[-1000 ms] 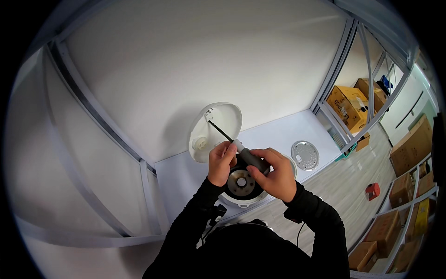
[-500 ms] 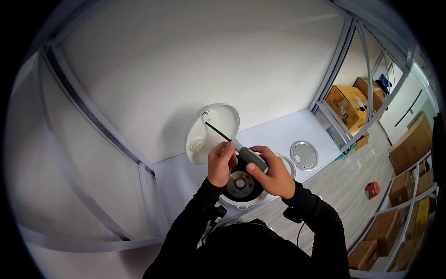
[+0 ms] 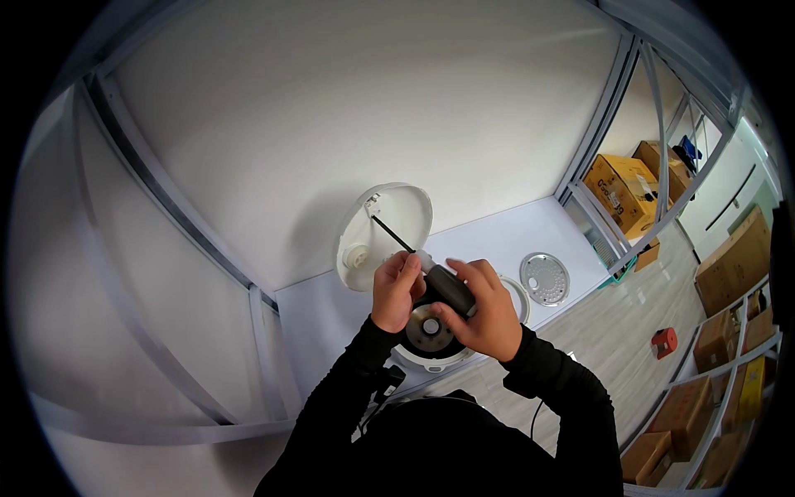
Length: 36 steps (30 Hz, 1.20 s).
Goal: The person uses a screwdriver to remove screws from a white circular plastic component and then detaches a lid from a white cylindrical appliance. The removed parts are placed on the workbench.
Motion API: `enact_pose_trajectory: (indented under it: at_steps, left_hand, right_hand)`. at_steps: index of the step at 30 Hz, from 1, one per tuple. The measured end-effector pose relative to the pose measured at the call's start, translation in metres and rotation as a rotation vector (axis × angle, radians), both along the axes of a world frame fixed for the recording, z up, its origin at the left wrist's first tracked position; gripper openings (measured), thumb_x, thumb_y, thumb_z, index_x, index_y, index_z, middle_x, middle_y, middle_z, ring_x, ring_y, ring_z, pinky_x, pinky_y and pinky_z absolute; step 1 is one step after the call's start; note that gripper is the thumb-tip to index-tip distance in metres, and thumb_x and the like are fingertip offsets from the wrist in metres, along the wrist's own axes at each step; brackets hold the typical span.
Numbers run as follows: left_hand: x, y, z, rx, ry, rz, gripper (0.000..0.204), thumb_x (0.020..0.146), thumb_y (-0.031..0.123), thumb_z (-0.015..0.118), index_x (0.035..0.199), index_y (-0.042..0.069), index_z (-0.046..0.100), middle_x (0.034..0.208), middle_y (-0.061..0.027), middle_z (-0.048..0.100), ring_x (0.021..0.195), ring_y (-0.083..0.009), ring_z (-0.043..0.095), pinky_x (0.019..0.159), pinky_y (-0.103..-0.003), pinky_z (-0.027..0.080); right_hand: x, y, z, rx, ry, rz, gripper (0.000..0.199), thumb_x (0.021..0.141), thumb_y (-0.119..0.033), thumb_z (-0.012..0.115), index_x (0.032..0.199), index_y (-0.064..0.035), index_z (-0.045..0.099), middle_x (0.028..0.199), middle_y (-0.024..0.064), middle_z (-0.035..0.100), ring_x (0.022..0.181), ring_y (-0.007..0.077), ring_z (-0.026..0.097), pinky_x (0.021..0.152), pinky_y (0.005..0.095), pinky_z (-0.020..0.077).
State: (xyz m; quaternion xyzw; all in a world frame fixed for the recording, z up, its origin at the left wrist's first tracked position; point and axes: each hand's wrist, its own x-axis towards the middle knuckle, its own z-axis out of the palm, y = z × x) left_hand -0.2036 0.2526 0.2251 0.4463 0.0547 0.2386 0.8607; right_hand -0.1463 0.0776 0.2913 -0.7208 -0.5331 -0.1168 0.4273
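A screwdriver (image 3: 451,290) with a grey handle and a long dark shaft slants up and left between my hands. My left hand (image 3: 396,291) has its fingers pinched at the front end of the handle, where the shaft begins. Around the rear of the handle my right hand (image 3: 490,319) rests thumb and fingers on opposite sides. The shaft's tip overlaps the upper inside of a raised white lid (image 3: 403,214); whether it touches cannot be made out. Beneath my hands sits a rice cooker body (image 3: 431,366), its round heating plate (image 3: 428,331) exposed inside the dark well.
A perforated round metal plate (image 3: 545,279) lies on the white table (image 3: 480,236), right of the cooker. Grey frame posts and a pale wall enclose the table. Cardboard boxes (image 3: 623,192) stand beyond the right post; a red object (image 3: 663,342) is on the floor near shelves.
My right hand's fingers have shifted and loosened around the screwdriver handle, which shows turned. My left hand keeps its pinch. The whole view has moved slightly.
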Motion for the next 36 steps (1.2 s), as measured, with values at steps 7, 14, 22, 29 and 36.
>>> enact_pose_trajectory:
  at_steps: [7,14,22,29,36]
  left_hand:
    - [0.000,-0.001,-0.003,0.000,-0.042,-0.025,0.028,0.107,0.026,0.061,0.109,-0.001,0.068,0.066,0.0064,0.045,0.054,-0.0040,0.036,0.051,-0.024,0.028]
    - [0.001,0.005,-0.012,-0.017,-0.041,-0.026,0.028,0.107,0.025,0.061,0.111,-0.001,0.068,0.067,0.0066,0.044,0.054,-0.0042,0.036,0.052,-0.024,0.028]
    - [-0.001,-0.002,0.000,0.005,-0.002,0.004,0.031,0.106,0.025,0.061,0.116,-0.003,0.069,0.068,0.0075,0.045,0.055,-0.0040,0.037,0.052,-0.024,0.028]
    - [0.004,0.003,-0.017,0.058,-0.006,-0.012,0.030,0.104,0.028,0.066,0.110,-0.001,0.069,0.072,0.0060,0.050,0.057,-0.0046,0.041,0.052,-0.024,0.029]
    - [0.002,-0.005,-0.004,-0.003,-0.036,-0.049,0.030,0.103,0.028,0.068,0.112,-0.001,0.068,0.075,0.0052,0.051,0.059,-0.0051,0.042,0.054,-0.024,0.031]
  right_hand:
    - [0.005,-0.001,0.000,-0.038,0.534,0.093,0.044,0.094,-0.014,0.072,0.132,-0.0006,0.058,0.092,0.0176,0.068,0.077,0.0314,0.069,0.070,0.0342,0.0559]
    - [0.007,0.002,-0.005,0.074,-0.032,0.063,0.044,0.090,-0.014,0.075,0.130,-0.0017,0.060,0.108,0.0209,0.062,0.090,0.0382,0.068,0.074,0.0414,0.0562]
    - [0.005,-0.003,0.002,-0.099,0.455,0.066,0.042,0.091,-0.013,0.074,0.129,-0.0015,0.060,0.109,0.0224,0.064,0.096,0.0403,0.068,0.079,0.0418,0.0564]
    - [0.008,0.003,0.003,0.116,0.011,0.089,0.042,0.090,-0.012,0.074,0.129,-0.0018,0.060,0.105,0.0220,0.068,0.089,0.0419,0.069,0.078,0.0436,0.0567]
    - [0.005,-0.005,0.006,-0.083,0.398,-0.018,0.046,0.083,-0.009,0.079,0.125,-0.0013,0.061,0.101,0.0196,0.066,0.087,0.0411,0.069,0.077,0.0426,0.0565]
